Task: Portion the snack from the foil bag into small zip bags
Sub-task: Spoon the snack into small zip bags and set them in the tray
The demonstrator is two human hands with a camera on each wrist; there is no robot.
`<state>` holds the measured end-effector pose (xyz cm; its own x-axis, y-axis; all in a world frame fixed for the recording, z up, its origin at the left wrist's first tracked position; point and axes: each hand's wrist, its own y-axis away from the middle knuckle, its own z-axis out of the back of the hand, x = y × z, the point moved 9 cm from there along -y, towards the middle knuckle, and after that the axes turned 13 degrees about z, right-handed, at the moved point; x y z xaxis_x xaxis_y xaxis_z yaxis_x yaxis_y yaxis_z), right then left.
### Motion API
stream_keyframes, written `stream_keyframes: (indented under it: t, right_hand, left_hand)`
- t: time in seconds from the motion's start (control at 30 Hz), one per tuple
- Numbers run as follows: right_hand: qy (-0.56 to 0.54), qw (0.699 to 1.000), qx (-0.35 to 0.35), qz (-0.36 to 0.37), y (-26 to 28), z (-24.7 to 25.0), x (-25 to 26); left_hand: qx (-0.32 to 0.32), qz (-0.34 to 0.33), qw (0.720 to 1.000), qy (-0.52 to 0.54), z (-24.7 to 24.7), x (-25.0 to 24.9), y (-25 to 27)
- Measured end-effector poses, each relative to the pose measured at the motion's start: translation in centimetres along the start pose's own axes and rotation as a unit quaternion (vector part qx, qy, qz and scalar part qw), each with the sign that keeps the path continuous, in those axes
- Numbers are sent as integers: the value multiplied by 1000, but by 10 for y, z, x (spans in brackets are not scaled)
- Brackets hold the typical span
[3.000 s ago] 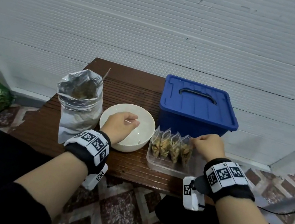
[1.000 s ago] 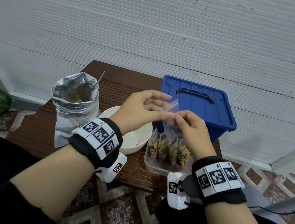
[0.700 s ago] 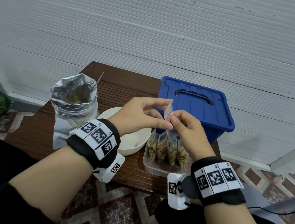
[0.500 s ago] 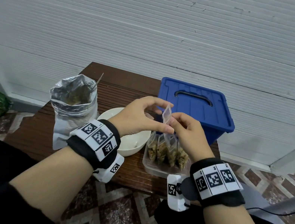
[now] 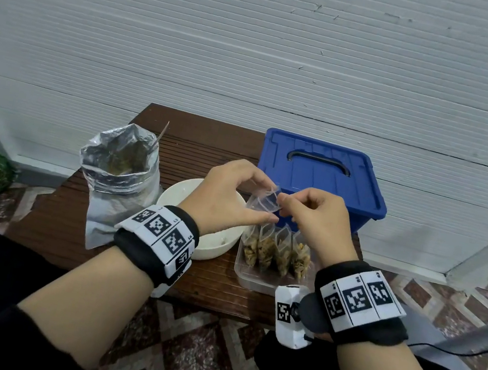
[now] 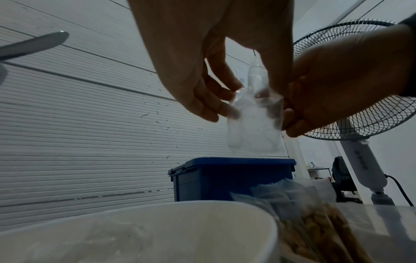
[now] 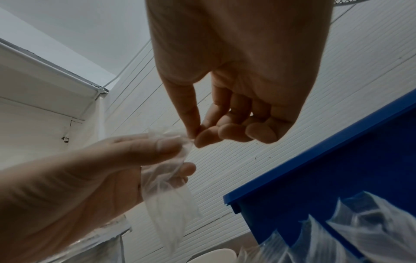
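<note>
Above the white bowl: an empty zip bag [image 5: 262,202] hangs in the air, pulled between both hands
Left hand [image 5: 227,196]: thumb and fingers pinch the near lip of the bag's mouth
Right hand [image 5: 316,220]: thumb and forefinger pinch the far lip; the other fingers curl in, holding nothing
White bowl [image 5: 178,196]: on the table, almost empty as far as can be seen
Left of the bowl: foil bag [image 5: 121,178] stands upright and open, snack inside, a utensil handle sticking out
Right of the bowl: clear tray [image 5: 255,281] with four filled zip bags [image 5: 277,249] standing in a row
Behind the tray: blue box [image 5: 323,172], lid shut
Risk: thin film may slip from a pinch and the mouth fall closed, or a hard tug could tear the zip strip; the bag could also drop onto the filled ones
Changed since three seconds back: both hands were down then, left at the bowl, right at the tray; half a second ago the mouth looked narrower, now it gapes wider
</note>
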<state>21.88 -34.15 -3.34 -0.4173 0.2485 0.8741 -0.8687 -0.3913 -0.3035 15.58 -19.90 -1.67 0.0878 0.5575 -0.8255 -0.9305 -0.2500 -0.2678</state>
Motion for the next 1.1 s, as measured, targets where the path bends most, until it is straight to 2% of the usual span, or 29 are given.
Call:
stream_keyframes:
  t: [0.23, 0.33, 0.47, 0.63, 0.8, 1.1]
  right_hand:
    - [-21, 999, -25, 10, 3, 6, 12]
    - [-25, 1000, 9, 6, 7, 1, 20]
    - [-51, 996, 54, -45, 12, -8, 23]
    - [-52, 995, 63, -55, 12, -9, 25]
    - [-62, 997, 12, -46, 10, 1, 21]
    - [-42, 998, -4, -37, 8, 4, 18]
  left_hand:
    - [-8, -9, 1000, 3, 2, 2, 3]
    - [0, -10, 1000, -7, -1, 3, 3]
    - [10, -8, 1000, -19, -5, 3, 2]
    - [10, 0, 1000, -18, -6, 4, 3]
    - [-10, 28, 1000, -1, 1, 12, 3]
    - [-17, 63, 998, 3, 8, 18, 1]
